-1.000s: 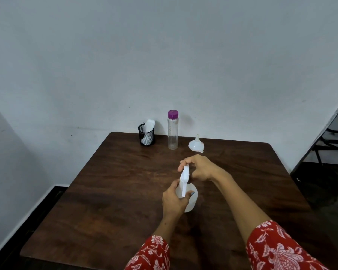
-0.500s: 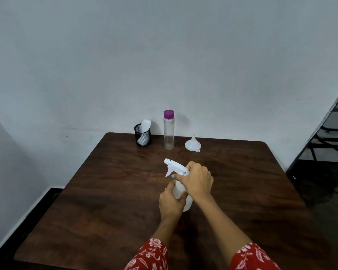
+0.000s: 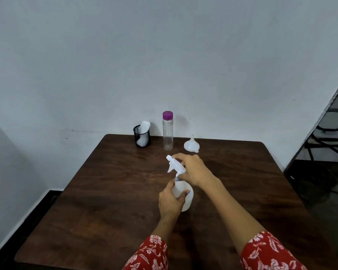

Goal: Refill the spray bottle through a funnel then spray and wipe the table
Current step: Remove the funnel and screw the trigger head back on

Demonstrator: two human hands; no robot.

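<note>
the spray bottle (image 3: 183,193) stands upright at table centre; the left hand (image 3: 170,201) wraps its body, the right hand (image 3: 193,170) grips the trigger head, nozzle toward 10 o'clock; the funnel (image 3: 191,146) lies at 12 o'clock, nearer the right hand.

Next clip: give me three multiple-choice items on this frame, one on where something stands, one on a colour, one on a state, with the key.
1. Where does the funnel stand?
A. In the spray bottle's neck
B. On the table near the far edge, right of the clear bottle
C. In the mesh cup

2. What colour is the clear bottle's cap?
A. Purple
B. Green
C. Black

3. What is the left hand doing?
A. Resting flat on the table
B. Holding the funnel
C. Gripping the spray bottle's body

Key: 1 B, the funnel sits spout up on the table beside the clear bottle. 2 A, the cap is purple. 3 C, the left hand wraps the spray bottle while the right hand holds its spray head.
</note>
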